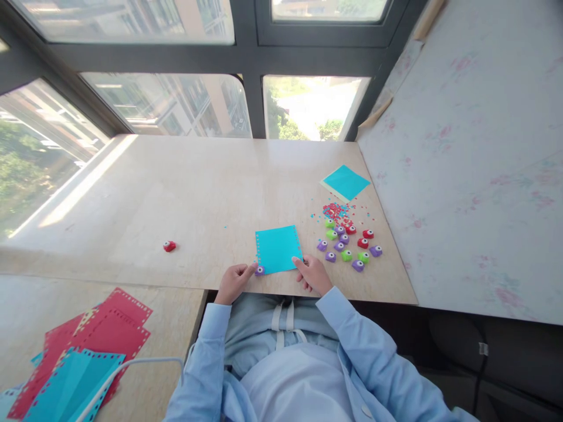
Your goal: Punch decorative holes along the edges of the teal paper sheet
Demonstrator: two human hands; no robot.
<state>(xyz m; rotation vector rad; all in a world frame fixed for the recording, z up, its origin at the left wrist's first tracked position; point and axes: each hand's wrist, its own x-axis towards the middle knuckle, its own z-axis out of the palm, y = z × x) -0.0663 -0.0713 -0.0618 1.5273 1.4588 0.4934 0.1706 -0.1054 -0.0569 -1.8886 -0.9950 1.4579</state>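
Observation:
A square sheet of blue paper (278,249) lies in front of me, with small holes punched along its left and right edges. At its lower left corner sits a purple craft paper punch (260,270) with a round white and dark spot on top. My left hand (236,281) is closed on this punch, thumb beside the spot. My right hand (313,273) pinches the sheet near its lower right corner, thumb on top and the other fingers partly below the paper's edge.
Several purple, green and red punches (346,255) stand to the right, by a heap of red and blue paper bits (336,211). Behind them lie square sheets (346,183). One red punch (169,246) stands left. Punched red sheets (109,328) and blue sheets (79,381) lie lower left, near a white cable (145,360).

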